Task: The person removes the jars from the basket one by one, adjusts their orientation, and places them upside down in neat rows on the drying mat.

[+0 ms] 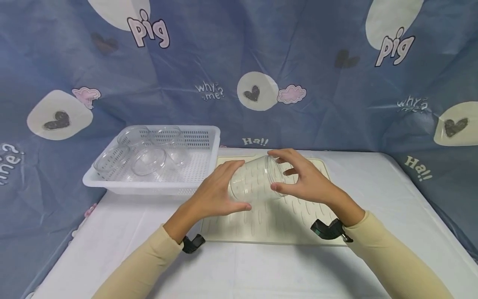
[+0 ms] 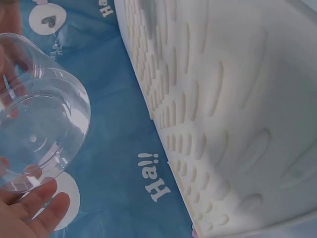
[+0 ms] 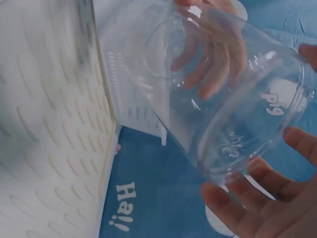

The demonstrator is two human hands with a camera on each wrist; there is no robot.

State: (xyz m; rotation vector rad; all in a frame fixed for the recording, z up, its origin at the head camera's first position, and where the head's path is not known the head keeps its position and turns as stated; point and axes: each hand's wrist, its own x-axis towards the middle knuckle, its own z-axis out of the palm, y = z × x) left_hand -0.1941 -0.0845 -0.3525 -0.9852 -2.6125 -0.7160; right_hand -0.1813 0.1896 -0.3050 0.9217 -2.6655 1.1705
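Between the two hands, a clear plastic jar (image 1: 254, 180) (image 3: 223, 119) lies tilted on its side in the air above a cream ribbed mat (image 1: 242, 228). The left hand (image 1: 214, 191) grips the jar's left end, thumb below and fingers behind. At the wider, rimmed end on the right, the right hand (image 1: 308, 178) holds the rim with its thumb and fingers spread around it. Through the transparent wall, the right wrist view shows the left hand's fingers. In the left wrist view, the jar's round end (image 2: 39, 124) faces the camera.
To the left, a white perforated basket (image 1: 149, 189) holds several clear round containers (image 1: 149, 161). Under the mat and basket is a white-covered table (image 1: 224, 270). A blue printed cloth (image 1: 328, 112) hangs behind it and along the sides.
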